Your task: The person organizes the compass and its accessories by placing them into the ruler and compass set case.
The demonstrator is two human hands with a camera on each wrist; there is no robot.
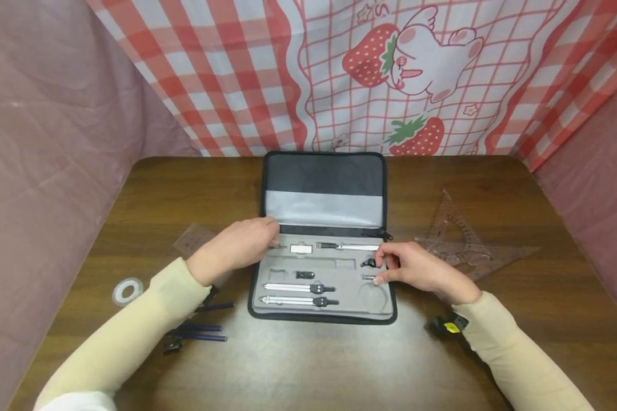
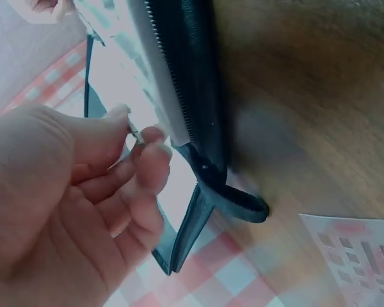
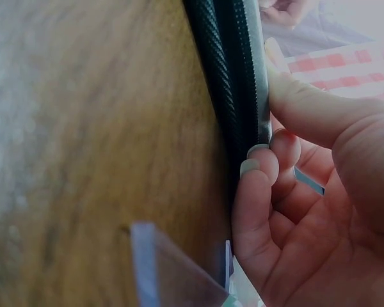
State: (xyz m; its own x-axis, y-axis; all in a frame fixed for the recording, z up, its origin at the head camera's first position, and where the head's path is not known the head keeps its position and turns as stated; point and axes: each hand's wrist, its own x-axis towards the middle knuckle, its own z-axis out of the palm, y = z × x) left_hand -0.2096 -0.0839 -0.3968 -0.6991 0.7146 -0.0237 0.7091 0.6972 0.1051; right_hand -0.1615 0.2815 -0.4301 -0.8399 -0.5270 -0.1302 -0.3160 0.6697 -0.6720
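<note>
An unzipped black compass-set case (image 1: 325, 318) lies open, its grey tray (image 1: 308, 262) holding two silver compasses (image 1: 290, 287), a slim silver instrument (image 1: 357, 247), a white rectangular piece (image 1: 301, 249) and a small black piece (image 1: 305, 275). At the tray's upper left, my left hand (image 1: 244, 242) pinches a small metal piece (image 2: 136, 135) between thumb and fingertips. My right hand (image 1: 411, 265) grips the tray's right edge, thumb on top and the other fingers curled against the case's side. Near that thumb lie a small silver piece (image 1: 368, 277) and a black fitting (image 1: 368, 263).
Right of the case lie clear set squares (image 1: 499, 260). On the left are a clear stencil plate (image 1: 192, 238), a white ring (image 1: 128, 291) and several dark blue pencils (image 1: 200, 337), partly under the left forearm. A checked curtain (image 1: 236, 74) hangs along the table's back edge.
</note>
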